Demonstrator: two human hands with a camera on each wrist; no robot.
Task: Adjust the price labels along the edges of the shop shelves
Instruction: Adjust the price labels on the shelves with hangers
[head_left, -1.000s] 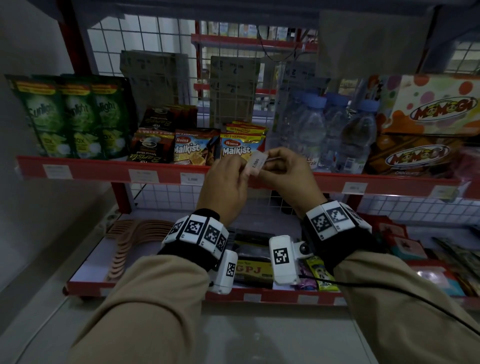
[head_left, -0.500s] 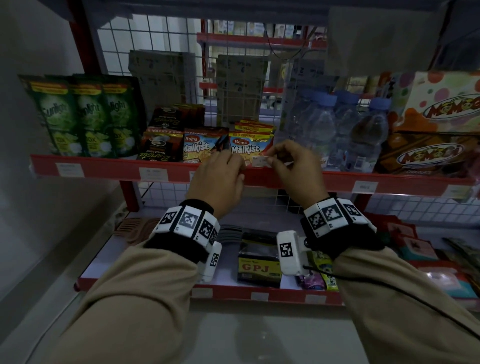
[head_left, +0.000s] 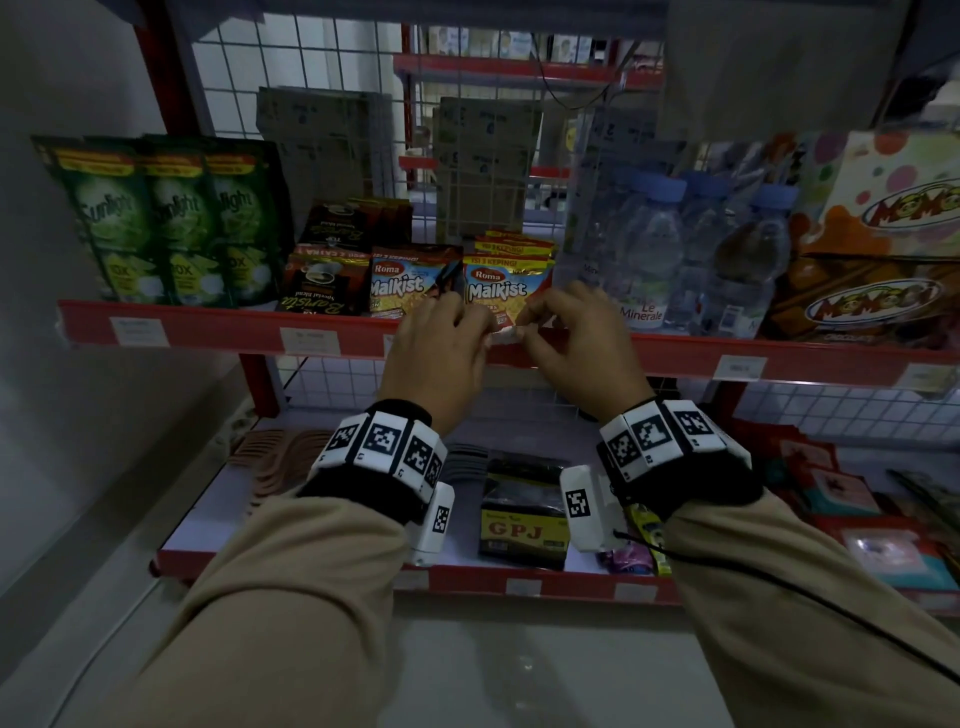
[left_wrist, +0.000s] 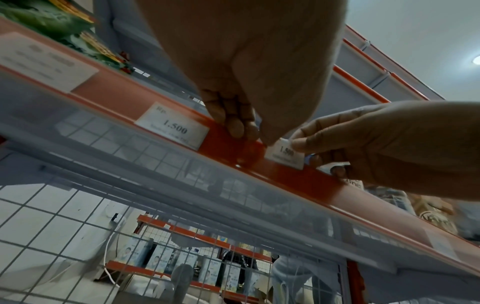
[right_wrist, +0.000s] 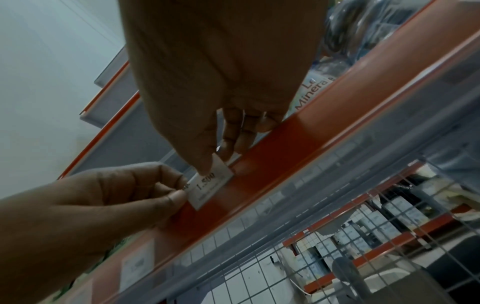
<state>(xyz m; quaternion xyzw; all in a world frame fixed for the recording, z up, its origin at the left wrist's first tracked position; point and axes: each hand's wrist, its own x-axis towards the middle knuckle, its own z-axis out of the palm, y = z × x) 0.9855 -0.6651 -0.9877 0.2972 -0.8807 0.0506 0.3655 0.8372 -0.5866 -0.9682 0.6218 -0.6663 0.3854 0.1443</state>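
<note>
A small white price label (head_left: 505, 336) reading 1.500 sits against the red edge rail (head_left: 234, 330) of the upper shelf, below the Malkist packs. My left hand (head_left: 480, 332) pinches its left end, thumb (right_wrist: 176, 198) on the paper (right_wrist: 211, 186) and the other fingers curled. My right hand (head_left: 525, 326) pinches its right end, thumb (right_wrist: 205, 165) on the face. The left wrist view shows the label (left_wrist: 285, 153) tilted, its lower edge on the rail (left_wrist: 324, 185), next to the right hand (left_wrist: 363, 148). A second 1.500 label (left_wrist: 172, 125) sits flat in the rail, left of my left fingers (left_wrist: 235, 123).
On the upper shelf stand Sunlight pouches (head_left: 156, 223), Malkist packs (head_left: 498, 288), water bottles (head_left: 654, 249) and Momogi boxes (head_left: 872, 301). More labels (head_left: 737, 368) line the rail. The lower shelf holds a GPJ box (head_left: 522, 525) and packets at the right.
The label was held up in front of the shelf between both hands; both hands have brought it down onto the red rail. My head has moved closer.
</note>
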